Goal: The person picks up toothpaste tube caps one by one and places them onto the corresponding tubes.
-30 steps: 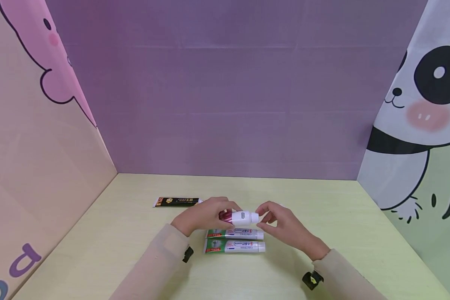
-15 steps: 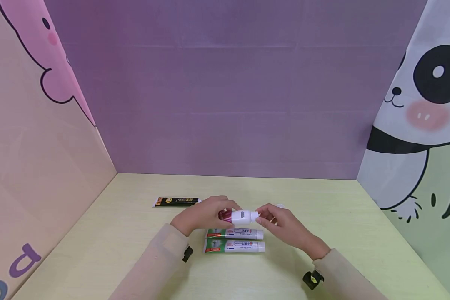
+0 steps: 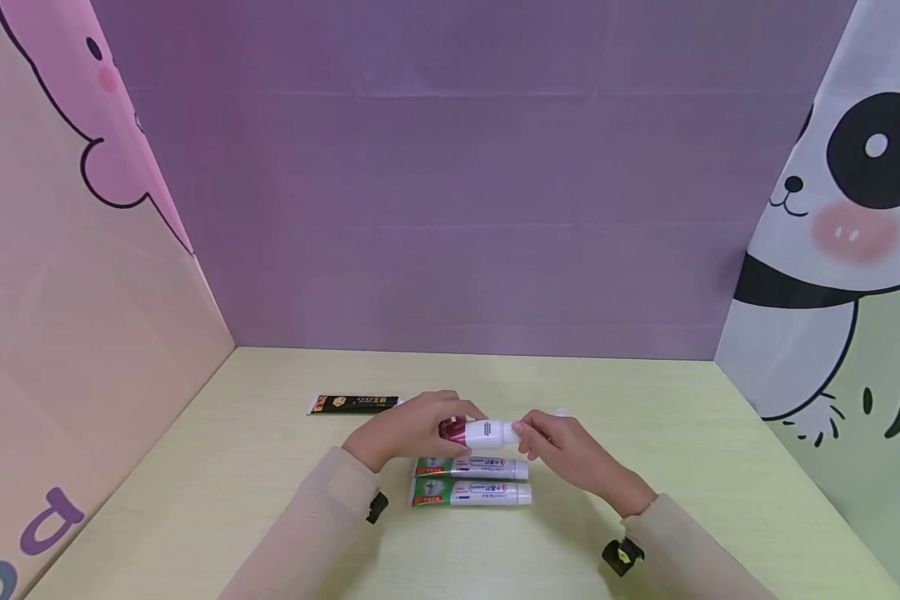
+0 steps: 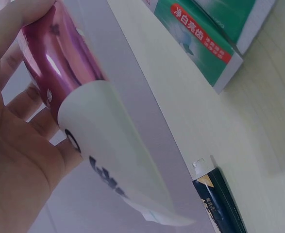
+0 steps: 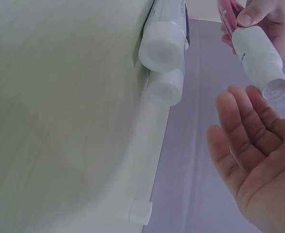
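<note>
My left hand [image 3: 420,423] grips a dark red and white toothpaste tube [image 3: 486,433] around its red part, above the table. The tube lies sideways, its narrower white end pointing right. My right hand [image 3: 566,446] is at that end, thumb and forefinger pinching its edge; the other fingers [image 5: 239,126] are loosely bent below it. In the left wrist view the tube [image 4: 108,141] fills the middle, beside the palm of the left hand [image 4: 16,145]. The right wrist view shows a round embossed face on the end of the tube [image 5: 275,90].
Two green-and-white toothpaste tubes [image 3: 487,493] lie side by side in front of the held tube. A black toothpaste tube [image 3: 354,404] lies farther back on the left. A small white cap-like piece [image 5: 141,211] sits on the table [image 3: 645,417] behind the right hand. Printed walls surround the table.
My right thumb and forefinger have come together on the tube's end, and the fingers curl more. The left hand keeps its grip in nearly the same place. The tubes on the table stay put.
</note>
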Tool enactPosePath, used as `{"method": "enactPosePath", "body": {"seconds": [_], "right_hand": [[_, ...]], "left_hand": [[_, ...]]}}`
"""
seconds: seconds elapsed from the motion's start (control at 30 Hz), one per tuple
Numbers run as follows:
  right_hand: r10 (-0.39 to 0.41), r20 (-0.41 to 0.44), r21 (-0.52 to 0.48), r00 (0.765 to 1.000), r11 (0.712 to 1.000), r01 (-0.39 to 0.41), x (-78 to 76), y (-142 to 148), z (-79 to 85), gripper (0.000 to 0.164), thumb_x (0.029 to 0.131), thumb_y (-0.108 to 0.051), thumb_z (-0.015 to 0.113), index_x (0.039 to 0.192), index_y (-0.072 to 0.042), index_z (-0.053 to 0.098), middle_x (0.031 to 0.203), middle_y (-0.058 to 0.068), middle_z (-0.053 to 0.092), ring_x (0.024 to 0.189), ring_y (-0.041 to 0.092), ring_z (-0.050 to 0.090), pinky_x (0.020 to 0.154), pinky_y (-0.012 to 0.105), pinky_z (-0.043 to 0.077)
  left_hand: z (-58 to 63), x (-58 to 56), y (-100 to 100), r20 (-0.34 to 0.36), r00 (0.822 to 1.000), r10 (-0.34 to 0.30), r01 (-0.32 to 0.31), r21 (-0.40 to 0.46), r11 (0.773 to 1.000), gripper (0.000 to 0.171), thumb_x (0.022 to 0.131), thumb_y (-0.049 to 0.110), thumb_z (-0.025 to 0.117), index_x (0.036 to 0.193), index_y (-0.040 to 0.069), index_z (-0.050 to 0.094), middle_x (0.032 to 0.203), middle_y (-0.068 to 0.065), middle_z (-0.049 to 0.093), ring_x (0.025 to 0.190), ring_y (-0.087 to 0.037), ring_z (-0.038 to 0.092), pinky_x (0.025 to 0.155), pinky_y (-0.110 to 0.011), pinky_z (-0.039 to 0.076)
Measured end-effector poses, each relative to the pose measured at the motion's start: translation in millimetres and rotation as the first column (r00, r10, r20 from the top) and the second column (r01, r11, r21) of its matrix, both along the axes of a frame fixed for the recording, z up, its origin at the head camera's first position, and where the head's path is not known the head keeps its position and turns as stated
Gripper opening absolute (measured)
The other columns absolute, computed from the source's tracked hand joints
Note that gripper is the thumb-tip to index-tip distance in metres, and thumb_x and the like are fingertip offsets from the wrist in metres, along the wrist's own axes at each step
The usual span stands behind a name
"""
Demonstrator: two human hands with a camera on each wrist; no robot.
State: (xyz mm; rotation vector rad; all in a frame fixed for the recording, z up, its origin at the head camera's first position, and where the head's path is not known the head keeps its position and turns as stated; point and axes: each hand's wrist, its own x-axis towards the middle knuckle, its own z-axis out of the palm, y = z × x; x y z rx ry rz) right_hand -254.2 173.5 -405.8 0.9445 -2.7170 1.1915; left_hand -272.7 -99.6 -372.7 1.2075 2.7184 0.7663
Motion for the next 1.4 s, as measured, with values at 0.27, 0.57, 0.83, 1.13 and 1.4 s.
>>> {"method": "enactPosePath", "body": {"seconds": [0.27,0.57,0.83,1.13,1.4], "right_hand": [[-0.011,-0.015,-0.040,1.000,0.999,0.011,1.6,0.5,1.7,0.024,0.104,-0.033,0.057,0.113,-0.012,0.062,0.096,0.003,0.066,0.083,0.016,0.061,0.068,0.029,0.052],[0.042,-0.181,-0.090,0.983,0.994,-0.059,3.1,-0.7,1.6,0.034,0.091,-0.015,0.076,0.120,-0.007,0.060,0.113,-0.001,0.062,0.093,0.016,0.065,0.080,0.033,0.056],[0.080,-0.260,-0.095,0.962,0.990,-0.108,2.7,-0.6,-1.5,0.035,0.086,0.000,0.077,0.114,-0.010,0.059,0.109,-0.001,0.061,0.089,0.018,0.066,0.076,0.033,0.057],[0.055,-0.200,-0.085,0.978,0.994,-0.074,3.2,0.5,-0.5,0.031,0.090,-0.007,0.076,0.115,-0.012,0.059,0.106,-0.002,0.063,0.081,0.010,0.062,0.068,0.029,0.056],[0.055,-0.101,-0.105,0.993,0.992,-0.066,3.3,0.9,0.3,0.024,0.096,-0.017,0.071,0.116,-0.011,0.062,0.100,-0.004,0.067,0.071,0.010,0.058,0.058,0.025,0.049]], "left_hand": [[1.3,0.6,0.2,0.006,1.000,-0.001,0.001,0.002,1.000,0.043,0.088,0.023,0.080,0.129,0.020,0.067,0.101,0.010,0.059,0.086,-0.010,0.054,0.074,-0.022,0.052],[-0.4,-0.4,-2.4,-0.013,1.000,-0.014,0.015,0.020,1.000,0.042,0.087,0.022,0.081,0.127,0.020,0.068,0.101,0.009,0.059,0.085,-0.010,0.054,0.073,-0.023,0.052],[-0.3,-0.1,-2.1,-0.015,1.000,-0.013,0.013,0.012,1.000,0.042,0.088,0.023,0.080,0.128,0.020,0.067,0.100,0.009,0.059,0.084,-0.009,0.054,0.072,-0.022,0.052],[1.0,0.4,-2.1,-0.015,1.000,-0.007,0.007,0.007,1.000,0.042,0.088,0.023,0.080,0.128,0.020,0.067,0.100,0.010,0.059,0.085,-0.010,0.054,0.073,-0.023,0.052],[1.5,-1.2,-2.7,-0.029,0.999,-0.021,0.021,0.006,1.000,0.044,0.087,0.023,0.081,0.129,0.019,0.067,0.101,0.009,0.059,0.085,-0.010,0.054,0.073,-0.023,0.052]]}}
